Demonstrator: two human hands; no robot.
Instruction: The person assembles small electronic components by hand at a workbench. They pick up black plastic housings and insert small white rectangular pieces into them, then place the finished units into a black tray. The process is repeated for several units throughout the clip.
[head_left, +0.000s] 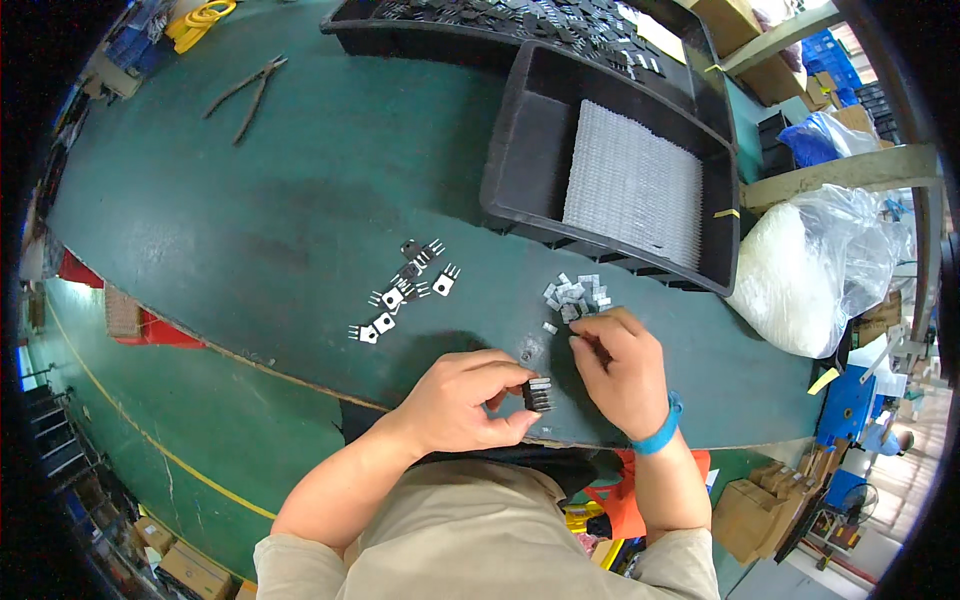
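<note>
**One dark stack (540, 398) pinched on the near side of the black tray (540, 150)**

Well left of the tray, slim metal pliers (264, 75) lie with their handles spread in a V on the smooth, scuffed green tabletop (300, 200). Between them and the tray, but closer to me, is a loose scatter of flat components (390, 298): some turn up a bright silvery face with a round hole, others look black, and thin metal legs stick out.

Nearer me than the tray's left end, my left hand (520, 402) is nearly closed, thumb and fingers squeezing the stack from its two ends. It is a short, blocky thing, black and ridged like pressed-together layers, with a pale grey strip across its far end.

Just off the tray's near wall sits a heap of small grey pieces (575, 295), matte, flat and rectangular. My right hand (574, 332) is half curled beside them, thumb apart from the fingers; I can't tell whether the fingertips hold a piece. A blue band (660, 428) circles that wrist.

Inside the tray rests a whitish, translucent sheet (635, 185), finely ribbed in rows. Right of the tray, a crinkled clear plastic bag (800, 275) bulges with something white.
</note>
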